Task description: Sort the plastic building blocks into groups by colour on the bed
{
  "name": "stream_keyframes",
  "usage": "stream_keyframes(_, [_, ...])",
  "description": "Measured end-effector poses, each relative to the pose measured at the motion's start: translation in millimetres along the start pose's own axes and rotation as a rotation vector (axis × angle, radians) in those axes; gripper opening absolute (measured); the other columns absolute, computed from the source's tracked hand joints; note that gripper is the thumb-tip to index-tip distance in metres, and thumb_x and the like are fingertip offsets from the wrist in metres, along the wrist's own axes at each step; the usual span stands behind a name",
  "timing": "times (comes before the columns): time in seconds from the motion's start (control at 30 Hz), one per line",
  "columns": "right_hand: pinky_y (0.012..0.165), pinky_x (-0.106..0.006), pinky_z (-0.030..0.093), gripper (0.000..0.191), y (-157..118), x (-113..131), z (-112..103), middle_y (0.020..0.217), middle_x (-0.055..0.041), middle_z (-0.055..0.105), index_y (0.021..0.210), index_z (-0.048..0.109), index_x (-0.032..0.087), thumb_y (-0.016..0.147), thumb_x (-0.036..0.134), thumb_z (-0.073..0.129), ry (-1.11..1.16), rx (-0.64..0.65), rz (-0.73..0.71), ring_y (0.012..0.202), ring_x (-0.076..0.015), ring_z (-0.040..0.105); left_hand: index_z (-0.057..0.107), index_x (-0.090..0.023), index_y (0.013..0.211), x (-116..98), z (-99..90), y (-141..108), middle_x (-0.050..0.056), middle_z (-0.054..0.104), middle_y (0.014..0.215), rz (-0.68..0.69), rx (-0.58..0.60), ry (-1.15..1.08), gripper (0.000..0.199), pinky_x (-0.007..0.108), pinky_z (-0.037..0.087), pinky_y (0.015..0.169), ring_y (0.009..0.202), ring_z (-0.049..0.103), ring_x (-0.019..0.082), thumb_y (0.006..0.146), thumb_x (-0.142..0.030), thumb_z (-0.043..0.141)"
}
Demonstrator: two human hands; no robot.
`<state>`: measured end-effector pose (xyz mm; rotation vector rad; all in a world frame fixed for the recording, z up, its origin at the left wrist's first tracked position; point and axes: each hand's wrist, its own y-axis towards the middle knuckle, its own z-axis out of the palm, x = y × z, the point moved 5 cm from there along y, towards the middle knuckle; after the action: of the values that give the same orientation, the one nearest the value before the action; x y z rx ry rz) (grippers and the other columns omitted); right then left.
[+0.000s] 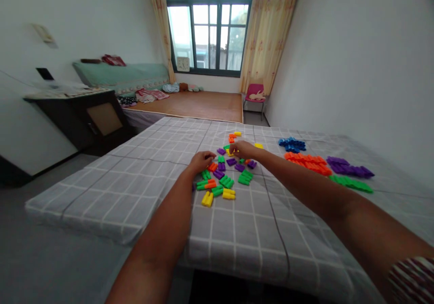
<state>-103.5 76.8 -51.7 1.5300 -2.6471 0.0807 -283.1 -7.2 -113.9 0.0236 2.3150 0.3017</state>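
Note:
A loose spread of small two-pronged plastic toy pieces in purple, green, orange and yellow lies on the checked cloth. My left hand (pixel 202 160), fingers curled together, is at the left side of this spread beside an orange piece (pixel 213 167); whatever its fingers hold is hidden. At the far side, my right hand (pixel 243 148) reaches down with bent, closed fingertips by a yellow piece (pixel 229 152). I cannot make out what those fingertips grip. Nearer to me lie a green piece (pixel 245 177), a purple piece (pixel 218 174) and another yellow piece (pixel 207 199).
Beyond my right forearm, similar pieces are grouped by colour: blue (pixel 292 144), orange (pixel 308 163), purple (pixel 349 167) and green (pixel 351 183). The checked cloth (pixel 135 168) covers the broad surface. Behind it are a bed (pixel 203 106), a pink chair (pixel 255 90) and a dark cabinet (pixel 101 118).

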Motion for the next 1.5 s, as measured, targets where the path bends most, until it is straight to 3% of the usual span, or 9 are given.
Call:
stream_keyframes(0.1, [0.079, -0.026, 0.045, 0.032, 20, 14, -2, 0.112, -0.01, 0.07, 0.117, 0.065, 0.017, 0.087, 0.024, 0.055, -0.016, -0.115, 0.08, 0.099, -0.0213, 0.064, 0.073, -0.014, 0.102, -1, -0.6, -1, 0.003, 0.071, 0.074, 0.008, -0.008, 0.021, 0.035, 0.023, 0.046, 0.06, 0.063, 0.059, 0.014, 0.076, -0.024, 0.051])
stream_keyframes(0.2, [0.085, -0.03, 0.046, 0.042, 37, 29, 8, 0.12, -0.0126, 0.066, 0.129, 0.058, 0.02, 0.089, 0.031, 0.055, -0.085, -0.098, 0.085, 0.108, -0.0249, 0.061, 0.074, -0.015, 0.101, -4, -1.6, -3, 0.003, 0.072, 0.075, 0.019, -0.013, 0.028, 0.034, 0.023, 0.046, 0.062, 0.066, 0.06, 0.014, 0.076, -0.022, 0.051])
stream_keyframes(0.4, [0.076, -0.025, 0.045, 0.036, 47, 31, -1, 0.115, -0.0111, 0.068, 0.117, 0.067, 0.021, 0.082, 0.028, 0.064, -0.126, -0.017, 0.107, 0.098, -0.0217, 0.064, 0.074, -0.014, 0.102, -8, -2.2, -7, 0.005, 0.073, 0.079, 0.023, -0.018, 0.015, 0.034, 0.023, 0.047, 0.063, 0.067, 0.061, 0.014, 0.076, -0.018, 0.051])
stream_keyframes(0.53, [0.06, -0.02, 0.043, 0.033, 31, 9, -16, 0.088, -0.0067, 0.073, 0.097, 0.069, 0.016, 0.083, 0.044, 0.062, 0.091, -0.01, 0.22, 0.075, -0.0149, 0.064, 0.074, -0.014, 0.101, -10, -2.4, -7, 0.004, 0.072, 0.073, 0.023, -0.016, 0.023, 0.033, 0.022, 0.046, 0.061, 0.065, 0.06, 0.014, 0.076, -0.019, 0.052])
stream_keyframes(0.67, [0.053, -0.019, 0.042, 0.035, 3, -6, -4, 0.069, -0.0031, 0.069, 0.086, 0.067, 0.015, 0.085, 0.049, 0.059, 0.34, 0.116, 0.189, 0.061, -0.0121, 0.061, 0.074, -0.015, 0.102, -8, -1.2, -5, 0.003, 0.072, 0.074, 0.023, -0.014, 0.038, 0.034, 0.022, 0.045, 0.06, 0.065, 0.06, 0.014, 0.077, -0.021, 0.052])
stream_keyframes(0.8, [0.055, -0.02, 0.044, 0.033, -19, -11, 9, 0.072, -0.0012, 0.07, 0.093, 0.067, 0.017, 0.086, 0.047, 0.057, 0.463, 0.144, 0.16, 0.063, -0.0122, 0.061, 0.073, -0.015, 0.104, -3, 0.7, -2, 0.005, 0.074, 0.085, 0.011, -0.008, 0.029, 0.036, 0.024, 0.047, 0.063, 0.068, 0.062, 0.015, 0.076, -0.021, 0.051])
stream_keyframes(1.1, [0.066, -0.022, 0.042, 0.021, -22, 9, -7, 0.094, -0.0041, 0.072, 0.095, 0.069, 0.018, 0.086, 0.034, 0.059, 0.182, -0.013, 0.048, 0.083, -0.0156, 0.063, 0.073, -0.015, 0.105, -1, -1.3, -2, 0.005, 0.074, 0.09, 0.021, -0.011, 0.052, 0.036, 0.025, 0.049, 0.068, 0.075, 0.064, 0.016, 0.077, -0.022, 0.052])
stream_keyframes(1.27, [0.07, -0.028, 0.044, 0.044, -25, 26, 8, 0.1, -0.0092, 0.068, 0.105, 0.065, 0.019, 0.069, 0.043, 0.075, 0.03, 0.002, 0.088, 0.09, -0.0235, 0.062, 0.072, -0.014, 0.104, -2, -1.8, -3, 0.006, 0.074, 0.091, 0.005, 0.002, 0.016, 0.036, 0.024, 0.05, 0.069, 0.075, 0.064, 0.015, 0.076, -0.022, 0.05])
stream_keyframes(1.5, [0.08, -0.03, 0.047, 0.035, -53, 21, -4, 0.107, -0.0102, 0.063, 0.106, 0.06, 0.013, 0.072, 0.017, 0.069, 0.184, -0.252, -0.019, 0.093, -0.0195, 0.06, 0.072, -0.014, 0.102, -12, -10.6, -7, 0.007, 0.074, 0.094, 0.028, 0.023, 0.056, 0.041, 0.03, 0.052, 0.075, 0.083, 0.067, 0.021, 0.076, -0.037, 0.049])
